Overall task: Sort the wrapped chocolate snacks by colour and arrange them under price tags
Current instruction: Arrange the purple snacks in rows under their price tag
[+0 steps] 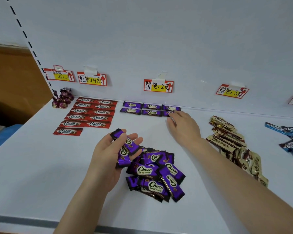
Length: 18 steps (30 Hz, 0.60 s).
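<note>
A purple snack point(168, 113) is being set at the right end of the second purple row beneath the purple price tag point(158, 85), with the right hand point(182, 124) spread flat and its fingers point(172, 114) resting on the wrapper. A few more purple snacks point(125, 149) are held in the left hand point(111, 154), fingers curled round them; the loose purple pile point(156, 174) lies on the shelf point(41, 166) just beside it. The wrapper is best squared to its neighbour, logo up, edges touching, so the grid is kept as neat as the red rows point(90, 114)
</note>
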### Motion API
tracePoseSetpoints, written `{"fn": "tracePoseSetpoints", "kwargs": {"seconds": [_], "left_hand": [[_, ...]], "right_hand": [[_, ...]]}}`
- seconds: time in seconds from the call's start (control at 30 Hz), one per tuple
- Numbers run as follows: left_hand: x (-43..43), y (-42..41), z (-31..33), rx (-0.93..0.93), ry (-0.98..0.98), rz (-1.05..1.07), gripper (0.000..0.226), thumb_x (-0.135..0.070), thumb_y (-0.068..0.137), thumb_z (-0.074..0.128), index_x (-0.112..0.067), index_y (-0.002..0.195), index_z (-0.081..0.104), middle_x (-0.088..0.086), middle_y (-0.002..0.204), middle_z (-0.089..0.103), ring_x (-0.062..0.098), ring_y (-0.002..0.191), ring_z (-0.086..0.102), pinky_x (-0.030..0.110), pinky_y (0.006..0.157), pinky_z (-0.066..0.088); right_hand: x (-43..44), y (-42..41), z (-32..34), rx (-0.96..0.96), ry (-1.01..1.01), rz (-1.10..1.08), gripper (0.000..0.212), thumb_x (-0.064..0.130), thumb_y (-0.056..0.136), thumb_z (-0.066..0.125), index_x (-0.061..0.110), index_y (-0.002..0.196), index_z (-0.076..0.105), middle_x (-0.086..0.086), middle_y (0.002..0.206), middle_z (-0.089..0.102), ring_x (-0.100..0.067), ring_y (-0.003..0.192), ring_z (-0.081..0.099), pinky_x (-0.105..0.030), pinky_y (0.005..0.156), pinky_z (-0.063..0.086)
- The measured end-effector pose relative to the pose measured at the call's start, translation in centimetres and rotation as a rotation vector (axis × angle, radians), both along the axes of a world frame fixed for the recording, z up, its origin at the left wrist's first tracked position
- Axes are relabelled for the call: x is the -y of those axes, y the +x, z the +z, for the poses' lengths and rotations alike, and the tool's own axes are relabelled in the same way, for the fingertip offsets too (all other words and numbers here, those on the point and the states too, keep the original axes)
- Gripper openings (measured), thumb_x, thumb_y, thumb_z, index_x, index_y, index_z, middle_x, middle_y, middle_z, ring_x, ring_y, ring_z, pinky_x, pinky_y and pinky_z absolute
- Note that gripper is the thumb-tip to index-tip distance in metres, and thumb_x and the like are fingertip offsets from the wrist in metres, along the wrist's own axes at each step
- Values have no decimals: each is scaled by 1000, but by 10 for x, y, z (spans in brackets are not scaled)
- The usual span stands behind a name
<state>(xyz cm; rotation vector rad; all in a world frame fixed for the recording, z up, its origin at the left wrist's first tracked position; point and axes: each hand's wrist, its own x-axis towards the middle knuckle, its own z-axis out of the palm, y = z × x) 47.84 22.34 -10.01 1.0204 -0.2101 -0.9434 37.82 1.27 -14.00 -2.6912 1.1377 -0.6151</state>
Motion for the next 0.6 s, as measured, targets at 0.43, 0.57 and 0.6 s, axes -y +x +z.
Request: {"fn": "tracePoseSetpoints", "kwargs": {"seconds": [0.43,0.57,0.6], "left_hand": [[-15,-7,15,99,-47,59,8,-4,88,54,0,92,60,12,89,74,25,81,72,27,61,57],[-16,-14,18,59,-75,94,11,-9,80,61,-4,90,64,11,89,73,20,78,72,27,62,57],[-16,-16,18,43,-91,90,15,-11,76,63,-5,90,64,12,89,73,20,78,72,27,61,57]], "right_hand": [[-50,-6,44,563,382,148,12,15,90,56,20,87,66,8,87,68,-10,84,59,-5,72,39],[-104,-12,70,535,607,383,8,28,81,65,34,76,66,15,77,68,-4,72,64,-16,68,50],[-113,-13,72,513,611,396,5,30,79,67,35,77,66,16,77,68,-4,73,64,-19,70,51]]}}
